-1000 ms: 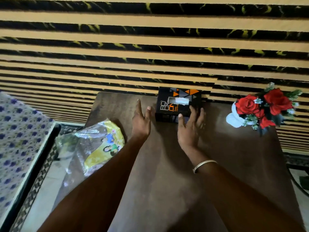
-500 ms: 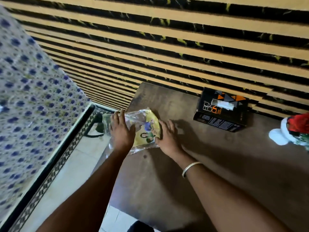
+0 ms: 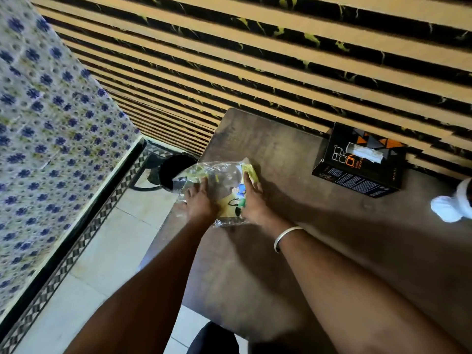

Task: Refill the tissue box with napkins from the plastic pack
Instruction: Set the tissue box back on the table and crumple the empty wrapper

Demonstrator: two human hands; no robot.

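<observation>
A clear plastic pack [image 3: 224,180] with yellow printed napkins inside lies at the left edge of the brown table [image 3: 319,238]. My left hand [image 3: 200,204] rests flat on its left side, over the crinkled clear plastic. My right hand [image 3: 252,203] presses on its right side, fingers along the yellow print. Whether either hand grips the pack or only lies on it is unclear. The black tissue box [image 3: 362,162] with orange triangles stands at the table's far edge by the wall, a white tissue showing in its top slot, well apart from both hands.
A white vase base [image 3: 452,205] shows at the right edge. A black bin [image 3: 173,172] sits on the tiled floor left of the table. A blue-flowered cloth [image 3: 46,139] on a black-framed surface fills the left. A striped wall runs behind.
Both hands left the tissue box and moved left onto the plastic pack. My view swung left, so the box and flowers shifted toward the right edge.
</observation>
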